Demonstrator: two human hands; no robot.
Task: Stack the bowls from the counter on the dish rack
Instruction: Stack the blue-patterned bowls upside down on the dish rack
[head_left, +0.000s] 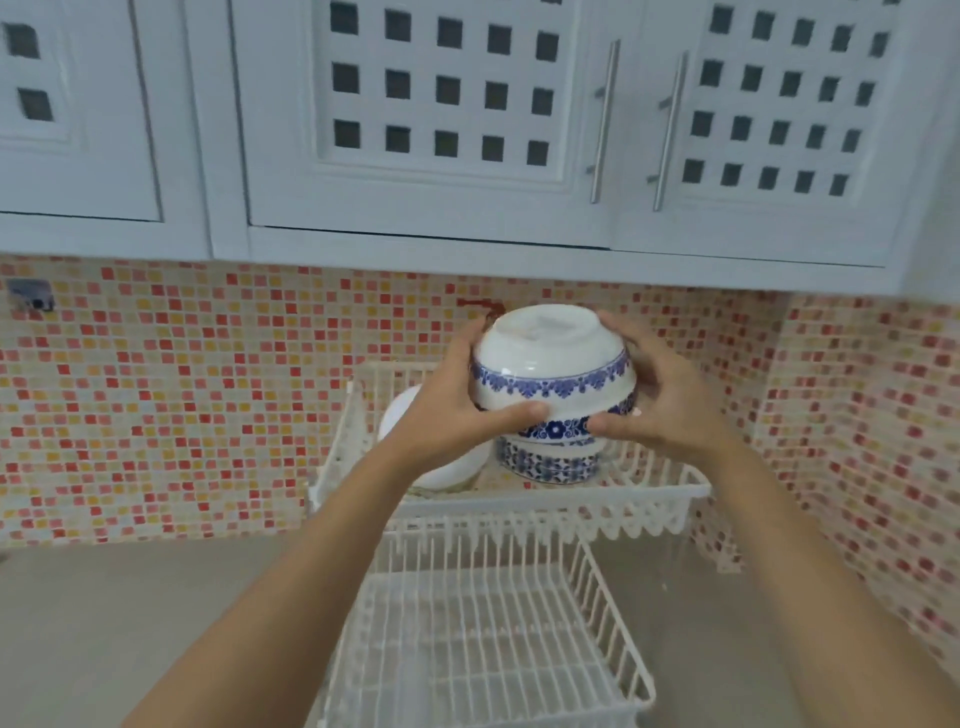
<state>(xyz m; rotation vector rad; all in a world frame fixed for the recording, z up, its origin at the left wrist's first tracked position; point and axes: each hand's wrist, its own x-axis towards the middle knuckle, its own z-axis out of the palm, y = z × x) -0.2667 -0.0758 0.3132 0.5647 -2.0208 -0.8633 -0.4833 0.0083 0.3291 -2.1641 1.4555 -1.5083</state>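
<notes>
I hold a white bowl with a blue patterned band (550, 358) upside down between both hands, above the upper tier of a white wire dish rack (654, 493). My left hand (447, 405) grips its left side and my right hand (660, 395) grips its right side. Directly beneath it sits a stack of upturned blue-patterned bowls (550, 457) on that tier; the held bowl looks to rest on or just above this stack. A plain white dish (447, 467) leans to the left of the stack, partly hidden by my left wrist.
The rack's lower tier (488, 639) juts toward me on a beige counter (130, 623). White cupboards with metal handles (605, 119) hang close overhead. Mosaic tile wall (182, 389) runs behind and wraps round on the right.
</notes>
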